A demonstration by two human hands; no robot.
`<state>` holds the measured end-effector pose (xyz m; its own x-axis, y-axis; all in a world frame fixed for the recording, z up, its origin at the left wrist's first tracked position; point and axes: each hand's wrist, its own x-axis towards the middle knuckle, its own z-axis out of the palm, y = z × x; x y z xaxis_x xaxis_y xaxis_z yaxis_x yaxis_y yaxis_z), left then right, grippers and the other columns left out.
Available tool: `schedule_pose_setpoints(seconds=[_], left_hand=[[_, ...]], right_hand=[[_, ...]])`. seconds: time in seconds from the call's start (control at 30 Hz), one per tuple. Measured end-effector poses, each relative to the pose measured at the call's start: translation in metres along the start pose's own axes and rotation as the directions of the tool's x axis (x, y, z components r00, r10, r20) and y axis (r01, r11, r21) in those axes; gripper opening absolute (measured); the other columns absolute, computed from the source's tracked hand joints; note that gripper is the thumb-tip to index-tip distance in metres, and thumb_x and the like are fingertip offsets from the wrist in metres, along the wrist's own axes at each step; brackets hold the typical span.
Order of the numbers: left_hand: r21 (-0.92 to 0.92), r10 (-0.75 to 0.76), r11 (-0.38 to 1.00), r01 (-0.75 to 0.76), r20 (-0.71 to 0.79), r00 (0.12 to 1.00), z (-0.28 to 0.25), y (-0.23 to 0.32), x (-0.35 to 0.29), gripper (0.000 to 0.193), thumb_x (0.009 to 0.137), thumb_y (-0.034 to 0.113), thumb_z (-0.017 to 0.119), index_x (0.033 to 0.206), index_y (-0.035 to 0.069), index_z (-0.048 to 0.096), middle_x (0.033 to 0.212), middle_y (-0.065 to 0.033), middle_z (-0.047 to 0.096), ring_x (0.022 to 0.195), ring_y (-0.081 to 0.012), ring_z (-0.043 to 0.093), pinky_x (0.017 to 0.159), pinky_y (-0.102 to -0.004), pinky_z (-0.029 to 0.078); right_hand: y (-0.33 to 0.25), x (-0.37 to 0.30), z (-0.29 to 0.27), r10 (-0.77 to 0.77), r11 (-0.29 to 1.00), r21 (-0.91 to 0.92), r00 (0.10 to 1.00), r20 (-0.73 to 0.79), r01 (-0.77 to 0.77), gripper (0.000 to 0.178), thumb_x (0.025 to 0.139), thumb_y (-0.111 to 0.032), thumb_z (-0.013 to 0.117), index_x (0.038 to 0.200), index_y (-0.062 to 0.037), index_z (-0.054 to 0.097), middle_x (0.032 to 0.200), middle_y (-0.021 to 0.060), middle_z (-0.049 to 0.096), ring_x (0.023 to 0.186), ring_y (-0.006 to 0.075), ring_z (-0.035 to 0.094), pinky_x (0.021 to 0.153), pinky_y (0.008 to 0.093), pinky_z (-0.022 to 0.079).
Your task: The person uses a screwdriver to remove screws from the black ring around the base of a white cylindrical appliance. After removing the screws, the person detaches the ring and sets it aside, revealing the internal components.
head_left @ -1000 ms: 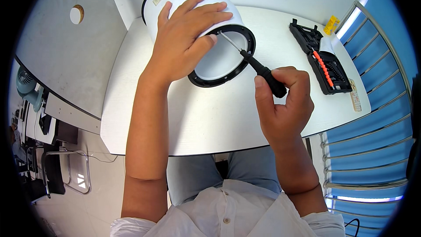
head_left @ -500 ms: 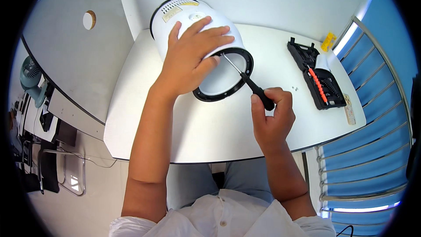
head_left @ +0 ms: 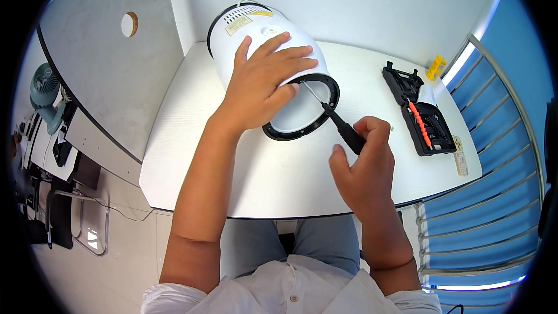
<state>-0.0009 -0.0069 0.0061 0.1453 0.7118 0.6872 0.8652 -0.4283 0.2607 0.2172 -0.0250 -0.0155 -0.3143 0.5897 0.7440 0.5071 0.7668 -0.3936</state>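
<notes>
A white drum-shaped appliance (head_left: 308, 52) lies on its side on the white table, its black-rimmed round end (head_left: 334, 90) toward me. My left hand (head_left: 256, 90) rests flat across its side, fingers spread, the thumb by the rim. In my right hand (head_left: 369, 160) is a screwdriver with a black handle (head_left: 343, 128); my thumb stands away from the handle, and some fingers are hidden behind it. The thin metal shaft crosses the round end, and its tip meets the black rim beside my left thumb. Whether it sits in a screw I cannot tell.
On the right of the table (head_left: 279, 180) lies an open black tool case (head_left: 433, 134) with an orange flexible shaft (head_left: 419, 123). A yellow holder (head_left: 435, 67) and a pale remote control (head_left: 460, 157) are near it. Metal railings (head_left: 505, 110) run beyond the right edge; a grey partition (head_left: 104, 75) stands left.
My right thumb has come off the screwdriver handle and the hand has opened somewhat. The tip stays at the rim. The whole scene has shifted slightly in the picture.
</notes>
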Motion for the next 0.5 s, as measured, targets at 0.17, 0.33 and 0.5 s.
schedule_pose_setpoints(seconds=[0.17, 0.33, 0.5], left_hand=[[-0.020, 0.009, 1.000, -0.010, -0.010, 1.000, 0.001, 0.000, 0.001, 0.043, 0.078, 0.019, 0.052, 0.118, 0.019, 0.066, 0.134, 0.0011, 0.058, 0.139, -0.0248, 0.033, 0.115, -0.0570, 0.004], [-0.006, -0.004, 1.000, 0.004, 0.001, 1.000, 0.000, 0.002, 0.001, 0.044, 0.077, 0.018, 0.051, 0.118, 0.020, 0.066, 0.134, 0.0012, 0.057, 0.139, -0.0250, 0.033, 0.115, -0.0564, 0.004], [-0.007, -0.067, 0.998, 0.068, 0.056, 0.996, -0.005, 0.008, 0.003, 0.052, 0.072, 0.017, 0.048, 0.121, 0.020, 0.065, 0.138, 0.0030, 0.054, 0.141, -0.0240, 0.031, 0.115, -0.0540, 0.001]], right_hand=[[-0.001, 0.004, -0.007, -0.075, 0.994, -0.082, 0.997, -0.018, 0.074, 0.027, 0.082, -0.009, 0.070, 0.098, -0.0029, 0.049, 0.081, 0.0110, 0.057, 0.071, 0.0292, 0.057, 0.063, 0.0386, 0.044], [-0.005, 0.008, -0.006, -0.026, 0.987, -0.159, 0.997, -0.071, 0.015, 0.019, 0.087, -0.019, 0.067, 0.086, -0.0061, 0.054, 0.065, 0.0064, 0.056, 0.058, 0.0267, 0.056, 0.055, 0.0382, 0.043], [-0.005, 0.011, -0.003, 0.007, 0.985, -0.171, 0.999, -0.040, -0.014, 0.029, 0.084, -0.024, 0.070, 0.098, -0.0077, 0.050, 0.071, 0.0036, 0.059, 0.061, 0.0247, 0.058, 0.056, 0.0385, 0.041]])
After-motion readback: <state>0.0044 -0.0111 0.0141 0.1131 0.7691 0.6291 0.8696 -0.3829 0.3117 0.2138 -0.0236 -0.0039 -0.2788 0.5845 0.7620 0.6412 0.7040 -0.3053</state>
